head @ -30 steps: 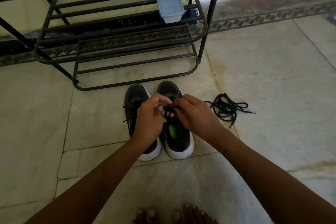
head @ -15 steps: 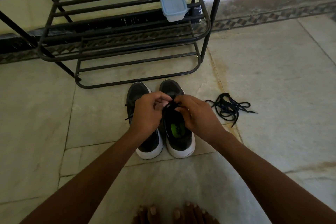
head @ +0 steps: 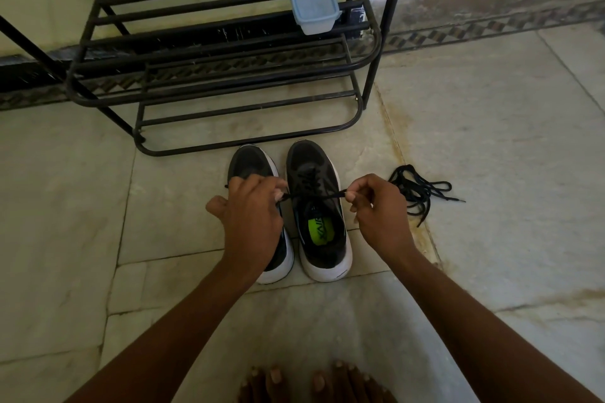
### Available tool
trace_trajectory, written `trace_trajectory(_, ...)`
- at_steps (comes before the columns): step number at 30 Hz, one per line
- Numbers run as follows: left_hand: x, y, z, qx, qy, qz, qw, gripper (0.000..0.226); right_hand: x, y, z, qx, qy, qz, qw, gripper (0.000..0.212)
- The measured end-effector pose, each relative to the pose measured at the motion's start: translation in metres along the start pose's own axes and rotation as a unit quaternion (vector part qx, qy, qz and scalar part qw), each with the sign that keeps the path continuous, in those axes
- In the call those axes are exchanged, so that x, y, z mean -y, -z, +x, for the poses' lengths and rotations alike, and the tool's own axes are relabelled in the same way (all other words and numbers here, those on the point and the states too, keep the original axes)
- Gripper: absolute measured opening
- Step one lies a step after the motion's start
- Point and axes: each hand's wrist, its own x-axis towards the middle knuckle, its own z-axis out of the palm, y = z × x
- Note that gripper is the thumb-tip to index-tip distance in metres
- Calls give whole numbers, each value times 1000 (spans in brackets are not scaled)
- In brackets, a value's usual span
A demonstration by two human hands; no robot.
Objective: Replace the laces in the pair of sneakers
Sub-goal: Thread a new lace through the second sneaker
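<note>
A pair of black mesh sneakers with white soles stands side by side on the pale marble floor (head: 491,141) at the centre of the frame, toes pointing up toward the black metal shoe rack (head: 209,72). The left hand (head: 252,216) covers much of the left-side sneaker (head: 249,162); its thumb and fingers pinch one end of a thin black lace (head: 314,196). The right hand (head: 373,206) pinches the other end, and the lace runs taut between them across the throat of the right-side sneaker (head: 316,206), whose upper eyelets already carry black lacing. Whether the left-side sneaker is laced I cannot tell, since the hand hides it.

The lace looks light, limp and thin, so I judge it will only keep shape under tension and is best held near its stiff tips for threading, or close to the eyelets for tightening. The sneakers look light with soft uppers; steadying one by its firm white sole or heel would probably stop it sliding on the smooth floor.

A loose tangle of black laces (head: 420,191) lies on the floor just right of the right hand, apart from the shoes. A lime-green patch on the insole (head: 319,231) of the right-side sneaker bears dark lettering, too blurred to read with certainty. A small pale-blue lidded plastic container (head: 314,6) sits on the rack in the upper middle of the frame. Bare toes (head: 311,383) show at the bottom edge.
</note>
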Motion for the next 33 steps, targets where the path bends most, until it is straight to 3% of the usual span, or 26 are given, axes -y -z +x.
trace_trajectory(5, -4, 2, -7, -22, 94, -42, 994, 37, -6, 2, 0, -13, -69, 56, 996, 19)
trace_trajectory(8, -5, -1, -10, -28, 108, -52, 992, 42, -9, 3, -1, -22, -87, 82, 993, 18)
trace_trajectory(20, 20, -21, -9, -12, 84, -82, 993, 51, -9, 3, -1, -49, -148, 183, 971, 13)
trace_trajectory(31, 16, -19, -12, -24, 46, -50, 997, 47, -11, 5, -3, -43, -147, 258, 954, 12)
trace_trajectory(33, 12, -18, -11, -31, 53, -43, 997, 54, -12, 5, -4, -42, -145, 261, 953, 12)
